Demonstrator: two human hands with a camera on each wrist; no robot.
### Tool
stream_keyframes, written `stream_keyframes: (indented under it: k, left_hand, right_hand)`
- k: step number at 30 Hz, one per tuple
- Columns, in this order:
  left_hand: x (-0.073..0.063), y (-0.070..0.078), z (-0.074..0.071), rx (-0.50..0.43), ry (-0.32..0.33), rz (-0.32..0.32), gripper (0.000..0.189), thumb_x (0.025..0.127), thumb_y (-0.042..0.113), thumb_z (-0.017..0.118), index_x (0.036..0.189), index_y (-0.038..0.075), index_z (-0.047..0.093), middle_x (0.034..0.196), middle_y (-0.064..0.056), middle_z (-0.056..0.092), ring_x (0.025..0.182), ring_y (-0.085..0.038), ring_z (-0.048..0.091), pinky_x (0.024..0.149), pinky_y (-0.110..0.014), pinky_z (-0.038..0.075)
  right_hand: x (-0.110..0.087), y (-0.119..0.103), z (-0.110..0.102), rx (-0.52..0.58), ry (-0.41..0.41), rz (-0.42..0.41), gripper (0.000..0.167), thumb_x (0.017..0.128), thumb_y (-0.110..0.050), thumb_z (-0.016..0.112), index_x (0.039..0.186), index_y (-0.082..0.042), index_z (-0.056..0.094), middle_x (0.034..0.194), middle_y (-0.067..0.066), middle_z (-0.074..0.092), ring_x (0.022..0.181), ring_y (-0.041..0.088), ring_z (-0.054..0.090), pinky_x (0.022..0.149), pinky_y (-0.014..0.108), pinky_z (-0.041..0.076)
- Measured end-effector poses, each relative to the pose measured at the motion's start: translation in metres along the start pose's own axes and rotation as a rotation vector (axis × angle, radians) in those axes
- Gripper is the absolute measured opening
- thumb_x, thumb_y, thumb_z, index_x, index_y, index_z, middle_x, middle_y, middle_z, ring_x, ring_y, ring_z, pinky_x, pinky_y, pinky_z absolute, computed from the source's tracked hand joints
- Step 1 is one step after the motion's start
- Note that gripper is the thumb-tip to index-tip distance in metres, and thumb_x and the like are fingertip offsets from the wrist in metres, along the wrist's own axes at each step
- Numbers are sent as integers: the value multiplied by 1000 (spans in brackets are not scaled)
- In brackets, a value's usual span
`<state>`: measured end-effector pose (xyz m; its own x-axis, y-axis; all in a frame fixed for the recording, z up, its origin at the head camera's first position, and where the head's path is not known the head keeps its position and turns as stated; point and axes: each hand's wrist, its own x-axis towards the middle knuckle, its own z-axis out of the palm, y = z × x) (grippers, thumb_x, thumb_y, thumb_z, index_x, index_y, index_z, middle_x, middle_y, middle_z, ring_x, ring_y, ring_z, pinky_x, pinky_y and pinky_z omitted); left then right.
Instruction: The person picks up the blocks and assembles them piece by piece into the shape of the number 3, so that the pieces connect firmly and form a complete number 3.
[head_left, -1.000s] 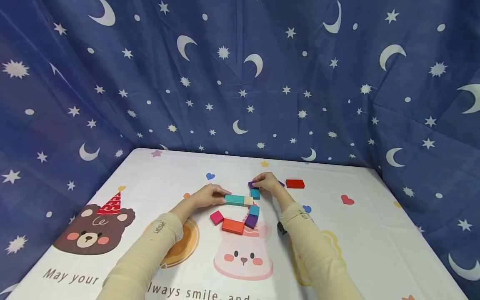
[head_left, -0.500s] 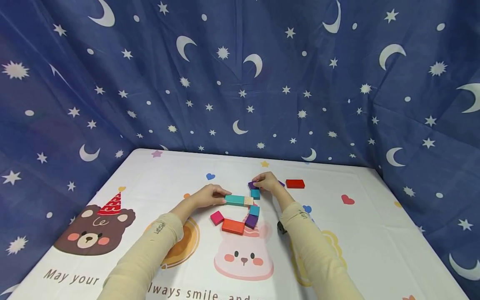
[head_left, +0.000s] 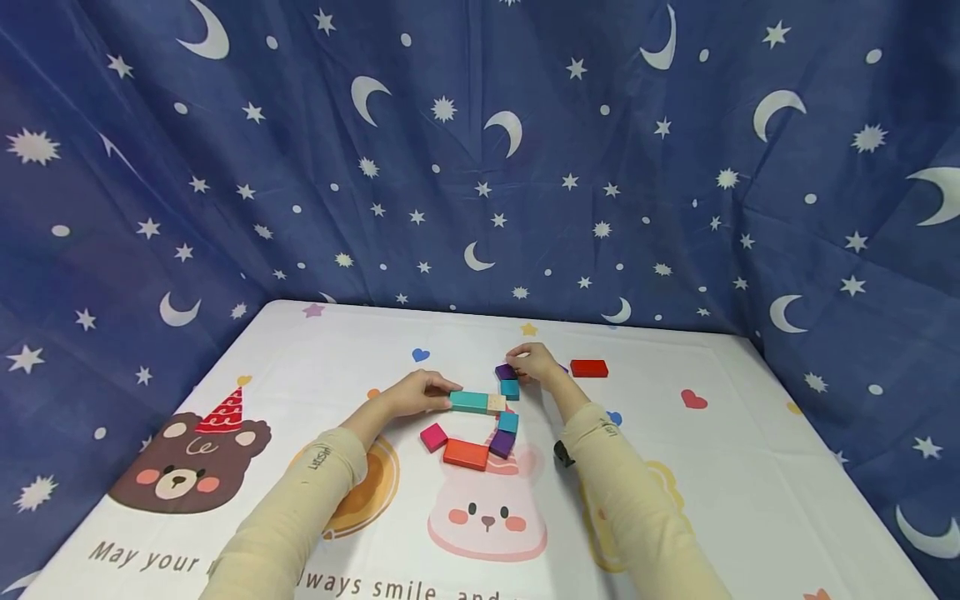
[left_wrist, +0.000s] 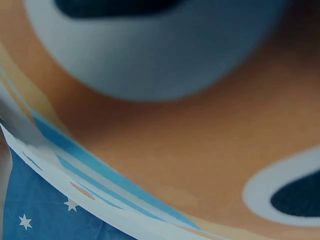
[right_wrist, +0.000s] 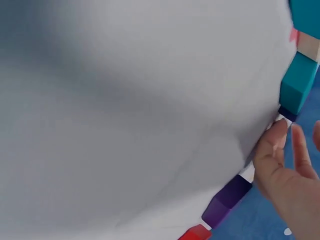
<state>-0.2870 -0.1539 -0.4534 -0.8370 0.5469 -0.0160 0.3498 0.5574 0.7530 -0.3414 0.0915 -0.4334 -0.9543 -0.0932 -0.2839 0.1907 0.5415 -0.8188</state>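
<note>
In the head view my left hand [head_left: 416,392] pinches the left end of a teal block [head_left: 468,402]. A small plain wood block [head_left: 497,403] meets that block's right end. My right hand [head_left: 531,362] hovers beside a purple block [head_left: 506,372], which touches a blue block [head_left: 509,390]. From the right wrist view, a small gap separates my right fingertips [right_wrist: 281,129] from the purple block [right_wrist: 288,114], and the hand appears to hold nothing. The left wrist view shows only blurred tablecloth print; my left hand is outside it.
Below the teal block, a blue block [head_left: 508,422], a purple block [head_left: 502,443], an orange-red block [head_left: 466,454] and a pink block [head_left: 433,437] form a curve. A red block [head_left: 589,368] lies right of my hand, near another purple block [right_wrist: 227,200]. A dark object [head_left: 562,454] sits by my right sleeve.
My right fingertips have drawn slightly up and away from the purple block, which shows more fully now. My left hand stays on the teal block.
</note>
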Motion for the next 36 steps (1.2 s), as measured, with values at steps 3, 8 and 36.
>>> stream_keyframes:
  k: [3, 8, 36]
  left_hand:
    - [0, 0, 0, -10, 5, -9, 32, 90, 9, 63, 121, 1, 63, 113, -15, 64, 110, -26, 57, 100, -40, 45]
    - [0, 2, 2, -11, -3, -2, 33, 90, 9, 62, 121, 0, 62, 113, -16, 63, 110, -27, 56, 100, -41, 44]
    - [-2, 22, 9, -20, 178, -21, 31, 93, 7, 55, 121, -4, 60, 119, -23, 61, 109, -36, 59, 95, -45, 47]
  right_hand:
    - [-1, 0, -2, 0, 9, -13, 27, 94, -16, 56, 117, -1, 60, 93, 9, 54, 76, 15, 48, 61, 18, 48]
    - [-5, 6, -7, -3, 50, -80, 26, 93, -12, 57, 115, 2, 61, 90, 11, 57, 73, 15, 52, 67, 22, 52]
    - [-47, 12, -51, -229, 57, -417, 21, 91, -7, 57, 107, 6, 63, 96, 19, 67, 84, 24, 60, 73, 31, 52]
